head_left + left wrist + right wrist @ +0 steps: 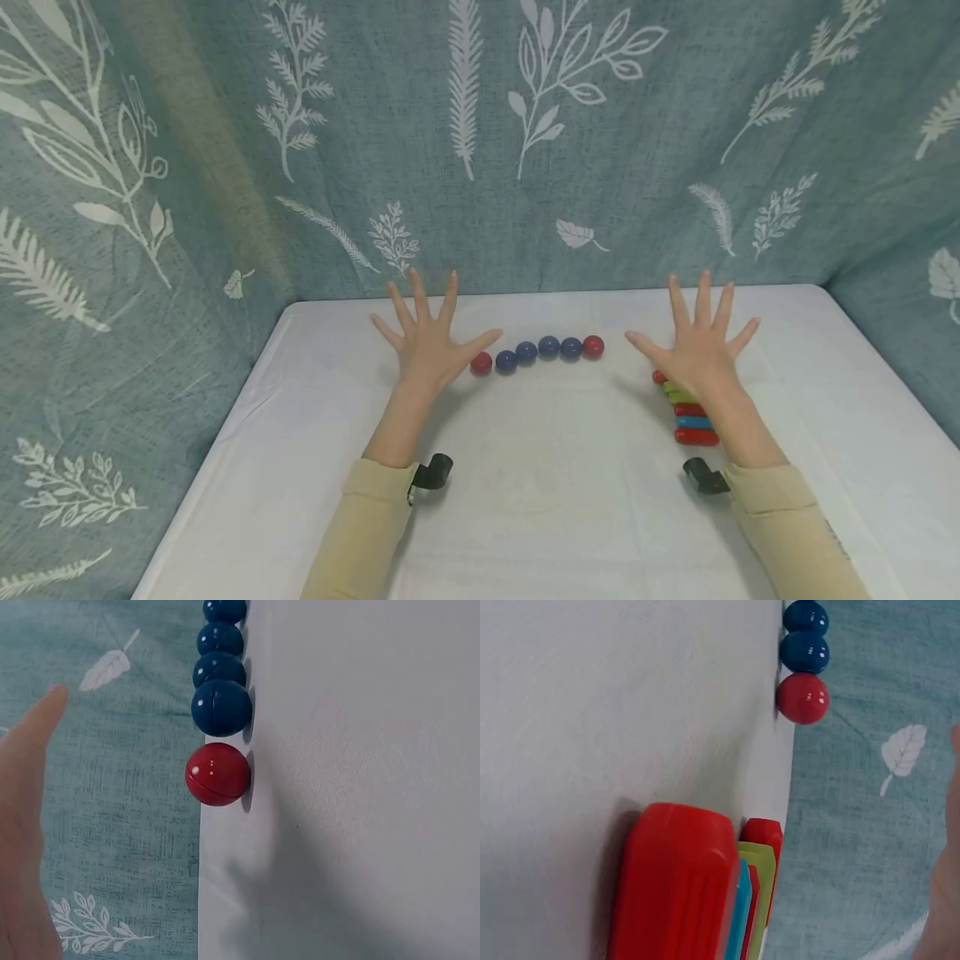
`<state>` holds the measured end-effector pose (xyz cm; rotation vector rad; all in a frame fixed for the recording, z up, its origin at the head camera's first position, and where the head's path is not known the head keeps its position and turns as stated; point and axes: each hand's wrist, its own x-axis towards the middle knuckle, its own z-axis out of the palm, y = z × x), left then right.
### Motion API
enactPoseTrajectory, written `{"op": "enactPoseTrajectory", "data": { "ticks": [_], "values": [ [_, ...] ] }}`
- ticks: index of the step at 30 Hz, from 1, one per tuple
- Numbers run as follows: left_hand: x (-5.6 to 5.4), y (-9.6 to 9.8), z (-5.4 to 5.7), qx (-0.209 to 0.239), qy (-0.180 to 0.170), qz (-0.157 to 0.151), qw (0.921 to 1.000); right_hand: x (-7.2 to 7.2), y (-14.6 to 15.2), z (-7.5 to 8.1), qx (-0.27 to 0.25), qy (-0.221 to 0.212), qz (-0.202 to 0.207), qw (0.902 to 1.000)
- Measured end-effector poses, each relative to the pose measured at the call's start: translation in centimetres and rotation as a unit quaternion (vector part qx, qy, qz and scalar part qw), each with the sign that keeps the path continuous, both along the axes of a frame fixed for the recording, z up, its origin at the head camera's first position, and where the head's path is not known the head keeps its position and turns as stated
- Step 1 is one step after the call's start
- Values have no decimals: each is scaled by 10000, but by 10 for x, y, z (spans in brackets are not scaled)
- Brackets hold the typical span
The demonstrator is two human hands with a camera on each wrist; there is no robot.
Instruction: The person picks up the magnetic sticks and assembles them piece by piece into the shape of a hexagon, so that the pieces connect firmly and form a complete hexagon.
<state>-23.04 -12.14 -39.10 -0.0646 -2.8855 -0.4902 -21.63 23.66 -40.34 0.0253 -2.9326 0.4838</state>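
Both hands hover over the white table with fingers spread wide, holding nothing. My left hand [429,346] is at the left end of a curved row of balls, its thumb near a red ball [482,363]. Several blue balls [549,347] follow in the row, and another red ball [593,347] ends it on the right. Above a stack of coloured plastic pieces stands my right hand [699,350], hiding part of them. Among these are a red piece [676,877], a blue piece [693,422] and a green piece [672,392]; their kind cannot be told.
A white cloth covers the table [540,500]. Behind it and along both sides hangs a blue-green curtain [495,233] with white leaf prints. Each wrist carries a small black camera, the left camera [433,472] and the right camera [705,477].
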Motion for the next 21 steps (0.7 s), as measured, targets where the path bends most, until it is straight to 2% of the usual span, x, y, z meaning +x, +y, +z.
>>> {"op": "enactPoseTrajectory", "data": {
  "ticks": [3, 5, 8, 15, 21],
  "values": [
    [1, 2, 1, 219, 22, -143, 9997, 0, 3, 0, -288, -7, 3, 9996],
    [2, 4, 1, 526, 36, -297, 9982, 1, 4, 0, -536, 10, 30, 9986],
    [3, 7, 0, 1145, 72, -572, 9918, 3, 6, 1, -916, 18, 99, 9957],
    [8, 14, -5, 2496, 86, -1035, 9628, 6, 12, 1, -1621, 90, 310, 9863],
    [9, 22, -7, 3106, 193, -1283, 9416, 11, 18, 4, -1945, -201, 294, 9803]
  ]
}}
